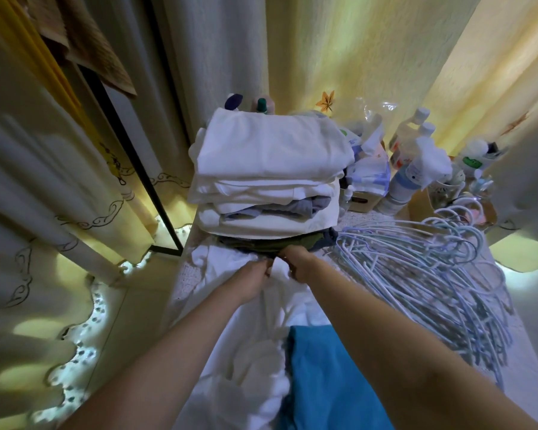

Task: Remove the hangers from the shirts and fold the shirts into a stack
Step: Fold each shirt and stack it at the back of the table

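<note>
A tall stack of folded shirts, mostly white with grey and dark green ones lower down, stands on the table ahead of me. A white shirt lies spread lengthwise in front of the stack. My left hand and my right hand meet at its far end, just below the stack, and both pinch the white cloth there. No hanger shows in the shirt. A heap of pale blue hangers lies to the right of my right arm.
A teal garment lies at the near right on the white shirt. Bottles, bags and a cup crowd the back right corner. Curtains hang left and behind, with a black frame leaning at the left.
</note>
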